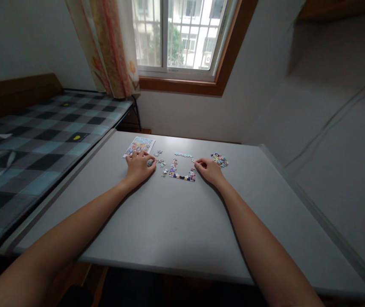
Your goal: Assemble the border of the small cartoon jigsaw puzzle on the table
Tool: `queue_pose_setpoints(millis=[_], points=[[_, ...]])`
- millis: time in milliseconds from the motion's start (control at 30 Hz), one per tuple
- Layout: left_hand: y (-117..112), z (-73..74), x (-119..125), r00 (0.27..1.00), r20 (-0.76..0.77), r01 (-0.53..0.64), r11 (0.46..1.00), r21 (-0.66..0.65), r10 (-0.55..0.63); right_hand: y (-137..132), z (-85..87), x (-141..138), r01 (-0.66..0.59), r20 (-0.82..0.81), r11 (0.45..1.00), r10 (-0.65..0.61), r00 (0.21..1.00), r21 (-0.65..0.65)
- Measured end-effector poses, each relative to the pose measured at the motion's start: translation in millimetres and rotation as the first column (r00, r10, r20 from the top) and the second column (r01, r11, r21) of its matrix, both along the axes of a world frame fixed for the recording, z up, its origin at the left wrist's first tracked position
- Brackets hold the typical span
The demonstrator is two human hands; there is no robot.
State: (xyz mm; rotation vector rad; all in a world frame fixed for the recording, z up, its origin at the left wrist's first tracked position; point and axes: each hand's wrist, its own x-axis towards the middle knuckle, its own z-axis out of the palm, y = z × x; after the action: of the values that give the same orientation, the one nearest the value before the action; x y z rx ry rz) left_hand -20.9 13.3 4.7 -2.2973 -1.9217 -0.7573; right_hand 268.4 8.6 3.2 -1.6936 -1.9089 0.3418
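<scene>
A partly joined jigsaw puzzle frame (182, 177) lies on the white table, with a bottom row, short side runs and a separate top strip (183, 154). My right hand (210, 169) is at its right side, thumb and fingers pinched together at a small puzzle piece (193, 160); the fingertips partly hide what they grip. My left hand (140, 167) rests palm down with fingers spread over the lower edge of a printed picture sheet (140, 146). Beside its thumb is a greyish puzzle piece (150, 162). Several loose puzzle pieces (161, 163) lie between that hand and the frame.
A heap of puzzle pieces (220, 160) sits just beyond my right hand. The white table (163, 221) has a raised rim along its left and right sides. To the left stands a bed with a checked cover (54, 128). A window (182, 38) and curtain (110, 47) are behind.
</scene>
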Motion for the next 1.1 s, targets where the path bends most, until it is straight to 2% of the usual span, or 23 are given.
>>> queue_pose_setpoints(millis=[300, 533, 733, 833, 900, 1000, 1100], points=[[5.4, 1.1, 3.4, 1.000, 0.010, -0.027, 0.999, -0.021, 0.027, 0.0, 0.5, -1.1, 0.005, 0.011, 1.000, -0.005, 1.000, -0.009], [9.2, 2.7, 7.8, 0.985, 0.102, -0.122, 0.977, -0.174, 0.141, 0.8, -0.5, -1.5, 0.009, 0.011, 1.000, -0.009, 1.000, -0.004], [11.5, 0.1, 5.9, 0.973, 0.194, -0.086, 0.978, -0.192, 0.124, 2.5, -3.1, -0.2, -0.002, -0.016, 1.000, 0.002, 1.000, -0.020], [9.3, 1.5, 5.5, 0.962, 0.269, -0.004, 0.992, -0.128, 0.039, 2.4, 0.0, -3.4, -0.009, -0.072, 1.000, 0.010, 0.997, 0.014], [5.0, 3.5, 8.0, 0.941, 0.325, 0.111, 0.993, -0.038, -0.093, 0.2, 5.2, -9.9, -0.032, -0.135, 0.997, 0.042, 0.990, 0.072], [-5.4, 6.1, 17.0, 0.849, 0.394, 0.358, 0.932, 0.059, -0.351, -6.3, 14.7, -26.0, -0.154, -0.249, 0.979, 0.183, 0.951, 0.132], [-16.5, 6.5, 28.2, 0.760, 0.451, 0.489, 0.869, 0.074, -0.467, -13.9, 20.5, -43.6, -0.335, -0.327, 0.934, 0.357, 0.875, 0.125]])
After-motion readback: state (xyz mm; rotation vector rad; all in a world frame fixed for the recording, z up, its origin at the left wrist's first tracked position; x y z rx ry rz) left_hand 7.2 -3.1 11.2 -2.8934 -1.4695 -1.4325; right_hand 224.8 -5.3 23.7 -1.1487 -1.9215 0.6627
